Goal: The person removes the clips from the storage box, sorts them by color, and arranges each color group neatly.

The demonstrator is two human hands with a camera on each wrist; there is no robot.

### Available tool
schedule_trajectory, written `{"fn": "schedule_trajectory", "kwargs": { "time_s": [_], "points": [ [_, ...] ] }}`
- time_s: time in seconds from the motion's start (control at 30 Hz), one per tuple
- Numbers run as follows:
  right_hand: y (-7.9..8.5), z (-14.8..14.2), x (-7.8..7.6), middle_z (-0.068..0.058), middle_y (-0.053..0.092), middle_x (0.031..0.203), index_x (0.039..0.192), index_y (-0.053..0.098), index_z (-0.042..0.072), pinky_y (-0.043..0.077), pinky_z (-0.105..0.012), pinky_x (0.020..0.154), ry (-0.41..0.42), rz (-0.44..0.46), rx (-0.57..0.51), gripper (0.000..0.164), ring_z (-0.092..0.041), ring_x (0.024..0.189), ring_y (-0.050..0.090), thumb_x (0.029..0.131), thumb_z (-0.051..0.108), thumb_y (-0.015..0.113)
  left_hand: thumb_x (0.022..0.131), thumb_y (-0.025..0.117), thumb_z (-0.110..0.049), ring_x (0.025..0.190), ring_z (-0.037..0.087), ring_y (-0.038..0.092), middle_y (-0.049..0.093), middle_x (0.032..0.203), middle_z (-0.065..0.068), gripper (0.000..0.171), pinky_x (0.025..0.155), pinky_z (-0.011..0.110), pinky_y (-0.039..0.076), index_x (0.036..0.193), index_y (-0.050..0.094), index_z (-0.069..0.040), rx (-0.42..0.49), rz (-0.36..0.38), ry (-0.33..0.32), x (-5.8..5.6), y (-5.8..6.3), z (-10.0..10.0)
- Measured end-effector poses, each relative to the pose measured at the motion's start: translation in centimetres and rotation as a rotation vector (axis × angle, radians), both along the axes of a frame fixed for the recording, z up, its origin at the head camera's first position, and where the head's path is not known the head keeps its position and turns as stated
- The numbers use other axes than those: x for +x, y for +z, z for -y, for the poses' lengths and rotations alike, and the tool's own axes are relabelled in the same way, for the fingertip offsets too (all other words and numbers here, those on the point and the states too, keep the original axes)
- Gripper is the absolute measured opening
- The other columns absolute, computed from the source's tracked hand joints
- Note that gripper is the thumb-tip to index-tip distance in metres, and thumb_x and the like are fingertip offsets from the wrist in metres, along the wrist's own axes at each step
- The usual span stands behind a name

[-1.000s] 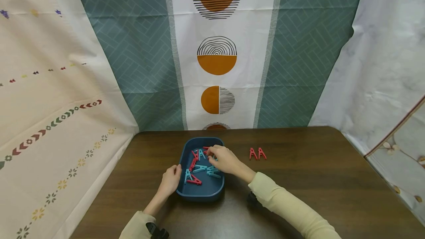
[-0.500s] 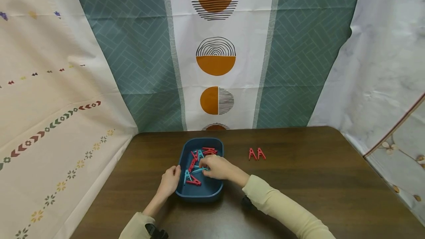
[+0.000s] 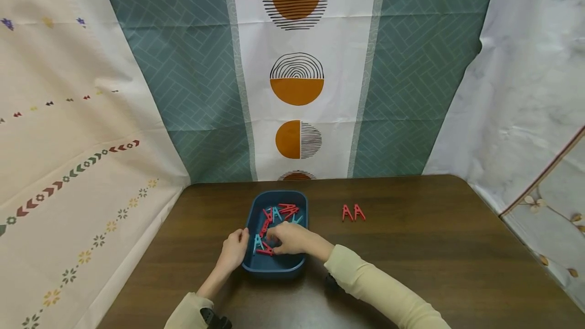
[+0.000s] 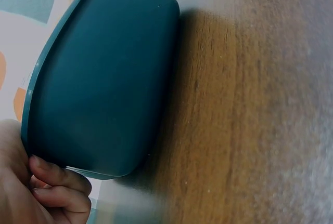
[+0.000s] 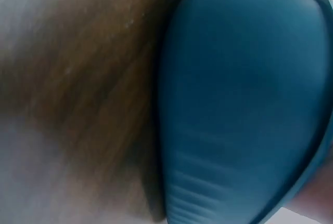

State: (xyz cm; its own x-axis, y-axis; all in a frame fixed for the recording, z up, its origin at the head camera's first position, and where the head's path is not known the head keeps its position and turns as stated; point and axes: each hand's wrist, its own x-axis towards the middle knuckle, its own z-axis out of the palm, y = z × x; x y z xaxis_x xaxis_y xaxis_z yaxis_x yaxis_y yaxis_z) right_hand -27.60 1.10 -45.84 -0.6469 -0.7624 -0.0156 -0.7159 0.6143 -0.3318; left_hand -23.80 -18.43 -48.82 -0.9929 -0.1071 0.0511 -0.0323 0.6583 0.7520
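A dark blue plastic tray [image 3: 280, 271] rests on the table with several red and light blue clothespins in it. At its left side, my left hand [image 3: 234, 249] grips the rim; the left wrist view shows the fingers [image 4: 65, 195] bent at the tray's corner. My right hand [image 3: 292, 240] reaches over the right rim into the tray, thumb and fingers apart, close to a red clothespin [image 3: 266, 251] and a light blue clothespin [image 3: 258, 243]. Other clothespins are hidden under this hand. The right wrist view shows mostly the tray's outer wall [image 5: 244, 89].
Two red clothespins [image 3: 347, 212] lie side by side on the brown wooden table [image 3: 411, 248], right of the tray. Patterned cloths [image 3: 301, 65] hang behind and at both sides of the table.
My right hand has moved from the tray's far right part toward its near left part, uncovering red clothespins at the far end. The left hand stays on the rim.
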Motion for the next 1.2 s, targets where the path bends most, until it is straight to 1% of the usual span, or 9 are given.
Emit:
{"fn": "schedule_trajectory", "kwargs": {
  "time_s": [0.1, 0.27, 0.5, 0.63, 0.8, 0.9, 0.97, 1.07, 1.2],
  "points": [
    [-0.1, 0.2, 0.3, 0.002, 0.068, 0.089, 0.111, 0.066, 0.016, 0.046, -0.013, 0.061, 0.038, 0.019, -0.017, 0.024, -0.002, 0.065, 0.053, 0.088, 0.022, 0.071, 0.103, 0.039, -0.029, 0.058, 0.015, 0.039, 0.037, 0.063, 0.001, 0.038, 0.054, 0.028, 0.032, 0.073, 0.046, -0.007, 0.000, 0.002, 0.004, 0.0, 0.0, 0.0],
    [-0.3, 0.5, 0.7, 0.005, 0.067, 0.084, 0.114, 0.066, 0.018, 0.045, -0.011, 0.059, 0.074, 0.019, -0.002, 0.027, 0.000, 0.062, 0.052, 0.088, 0.020, 0.071, 0.103, 0.040, -0.029, 0.057, 0.015, 0.039, 0.037, 0.063, 0.001, 0.037, 0.054, 0.028, 0.032, 0.073, 0.046, -0.008, 0.001, 0.001, 0.006, 0.0, 0.0, 0.0],
    [-0.1, 1.0, 1.1, 0.004, 0.071, 0.090, 0.108, 0.071, 0.014, 0.049, -0.009, 0.067, 0.086, 0.030, 0.017, 0.021, 0.002, 0.071, 0.059, 0.088, 0.019, 0.071, 0.103, 0.039, -0.029, 0.057, 0.015, 0.039, 0.037, 0.062, 0.001, 0.038, 0.054, 0.028, 0.032, 0.073, 0.046, -0.007, 0.008, 0.000, 0.003, 0.1, 0.0, 0.0],
    [0.1, 1.1, 1.3, 0.005, 0.072, 0.089, 0.103, 0.072, 0.014, 0.049, -0.009, 0.066, 0.092, 0.024, 0.032, 0.018, 0.003, 0.071, 0.060, 0.086, 0.017, 0.073, 0.103, 0.039, -0.029, 0.057, 0.015, 0.039, 0.037, 0.062, 0.000, 0.037, 0.054, 0.027, 0.032, 0.073, 0.046, -0.008, 0.010, 0.000, 0.004, 0.0, -0.1, 0.0],
    [-0.2, 1.1, 1.2, 0.005, 0.069, 0.087, 0.118, 0.068, 0.021, 0.044, -0.011, 0.059, 0.102, -0.008, 0.057, 0.036, 0.000, 0.066, 0.054, 0.085, 0.007, 0.071, 0.103, 0.039, -0.029, 0.056, 0.014, 0.037, 0.036, 0.062, 0.000, 0.038, 0.053, 0.027, 0.032, 0.072, 0.044, -0.008, 0.012, -0.004, -0.003, 0.0, -0.2, 0.2],
    [-0.5, 1.0, 1.0, 0.005, 0.069, 0.094, 0.121, 0.066, 0.026, 0.044, -0.013, 0.062, 0.119, -0.042, 0.086, 0.045, -0.004, 0.071, 0.052, 0.084, 0.001, 0.069, 0.103, 0.039, -0.029, 0.055, 0.014, 0.036, 0.036, 0.062, 0.000, 0.038, 0.052, 0.027, 0.031, 0.072, 0.043, -0.009, 0.015, 0.004, -0.006, 0.0, -0.1, 0.2],
    [-0.6, 1.0, 1.0, 0.006, 0.068, 0.099, 0.118, 0.068, 0.026, 0.045, -0.013, 0.066, 0.128, -0.052, 0.102, 0.044, -0.004, 0.076, 0.052, 0.084, -0.001, 0.069, 0.103, 0.039, -0.029, 0.055, 0.014, 0.035, 0.036, 0.061, -0.001, 0.038, 0.052, 0.027, 0.031, 0.072, 0.043, -0.009, 0.020, 0.011, -0.004, 0.0, -0.1, 0.1],
    [-0.6, 0.9, 1.0, 0.007, 0.068, 0.101, 0.111, 0.071, 0.024, 0.048, -0.014, 0.071, 0.133, -0.061, 0.119, 0.035, -0.004, 0.081, 0.054, 0.084, 0.002, 0.071, 0.103, 0.040, -0.029, 0.055, 0.014, 0.035, 0.035, 0.061, -0.001, 0.038, 0.053, 0.028, 0.030, 0.071, 0.042, -0.009, 0.017, 0.009, 0.002, 0.0, -0.1, 0.0],
    [-0.6, 0.8, 1.0, 0.005, 0.066, 0.099, 0.104, 0.072, 0.022, 0.048, -0.014, 0.071, 0.130, -0.082, 0.125, 0.026, -0.004, 0.083, 0.055, 0.084, 0.005, 0.072, 0.103, 0.040, -0.028, 0.056, 0.015, 0.036, 0.035, 0.061, -0.001, 0.038, 0.053, 0.028, 0.031, 0.070, 0.042, -0.009, 0.016, 0.008, 0.009, 0.0, -0.1, 0.0]
  ]
}}
